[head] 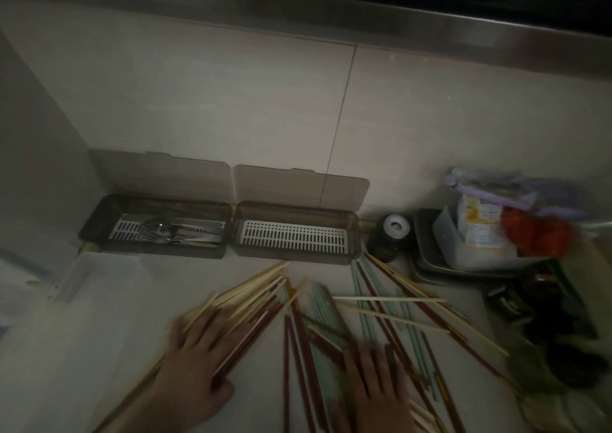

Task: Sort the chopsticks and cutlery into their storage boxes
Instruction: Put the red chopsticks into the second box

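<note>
Head view: chopsticks (331,316) are scattered loose across the bench (99,366) in a mixed pile of pale wood, dark red and light green sticks, just in front of the two storage boxes. Left hand (198,356) is laid flat on the left bundle, fingers (218,320) spread and extended, nothing gripped. Right hand (377,379) is pressed flat on the centre sticks, fingers straight; motion blur noted on both. Cutlery (172,230) is already placed in the left storage box (99,220), lid raised. Right storage box (354,234) is open with only its white slotted tray (294,237) seen inside. Judged progress: cutlery portion apparently done, chopstick portion not started, whole pile left. Dark jar (387,237) and a metal tray of packets (427,260) are parked to the right.
</note>
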A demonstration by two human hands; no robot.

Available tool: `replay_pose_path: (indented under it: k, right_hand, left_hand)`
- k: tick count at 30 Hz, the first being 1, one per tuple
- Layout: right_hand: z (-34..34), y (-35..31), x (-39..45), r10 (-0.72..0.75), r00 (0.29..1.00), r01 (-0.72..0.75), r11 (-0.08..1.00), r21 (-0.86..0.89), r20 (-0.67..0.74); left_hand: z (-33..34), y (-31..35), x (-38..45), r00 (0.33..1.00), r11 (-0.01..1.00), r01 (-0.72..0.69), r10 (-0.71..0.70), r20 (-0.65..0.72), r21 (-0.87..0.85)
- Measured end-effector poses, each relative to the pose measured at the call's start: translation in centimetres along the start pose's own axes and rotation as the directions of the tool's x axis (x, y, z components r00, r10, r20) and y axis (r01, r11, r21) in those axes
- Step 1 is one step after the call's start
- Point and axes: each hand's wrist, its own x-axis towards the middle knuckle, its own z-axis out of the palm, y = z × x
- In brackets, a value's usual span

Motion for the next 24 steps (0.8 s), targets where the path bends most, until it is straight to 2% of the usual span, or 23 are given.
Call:
replay_pose_path:
  k: [3,6,9,12,14,16,18,20,21,24]
  right_hand:
    - [0.8,-0.2,-0.3,-0.235,0.972,0.235,0.971,-0.054,0.009]
    - [0.4,-1.2,0.9,-0.352,0.933,0.353,0.936,0.004,0.079]
    - [-0.3,-2.8,2.7,-0.441,0.892,0.439,0.897,0.045,0.096]
    - [-1.2,-4.9,4.5,-0.459,0.883,0.451,0.887,0.098,0.101]
    - [-2.0,-5.6,5.4,-0.471,0.881,0.463,0.876,0.132,0.033]
    - [-3.2,-4.0,6.7,-0.360,0.929,0.370,0.912,0.175,-0.089]
    - [-3.6,-0.2,8.6,-0.085,0.987,0.113,0.969,0.221,-0.133]
    - [-3.8,3.9,10.8,0.189,0.982,-0.177,0.957,0.229,-0.029]
    - [-3.6,5.2,11.8,0.262,0.963,-0.269,0.942,0.200,0.061]
    - [-2.8,6.6,13.3,0.280,0.928,-0.313,0.944,0.106,0.245]
  left_hand:
    - [-0.2,-0.2,0.0,1.000,1.000,-0.012,0.012,-0.013,0.004]
    - [-0.2,-0.3,-0.1,0.996,0.999,-0.026,0.023,-0.082,-0.040]
    - [0.0,-0.4,-0.2,0.990,0.998,-0.017,0.008,-0.142,-0.066]
    - [0.1,-0.4,-0.1,0.983,0.996,0.018,-0.033,-0.180,-0.083]
    - [0.3,-0.1,-0.2,0.984,0.998,0.031,-0.040,-0.174,-0.053]
    - [0.6,0.4,-0.2,0.988,0.999,0.023,-0.027,-0.154,-0.027]
    - [0.8,1.3,-0.2,0.990,1.000,0.019,-0.020,-0.143,-0.007]
    - [0.9,1.9,-0.1,0.991,1.000,0.018,-0.015,-0.131,0.018]
    - [0.9,2.1,0.0,0.992,0.999,0.014,-0.009,-0.124,0.035]
    - [0.9,2.3,0.1,0.995,0.997,-0.011,0.018,-0.095,0.076]
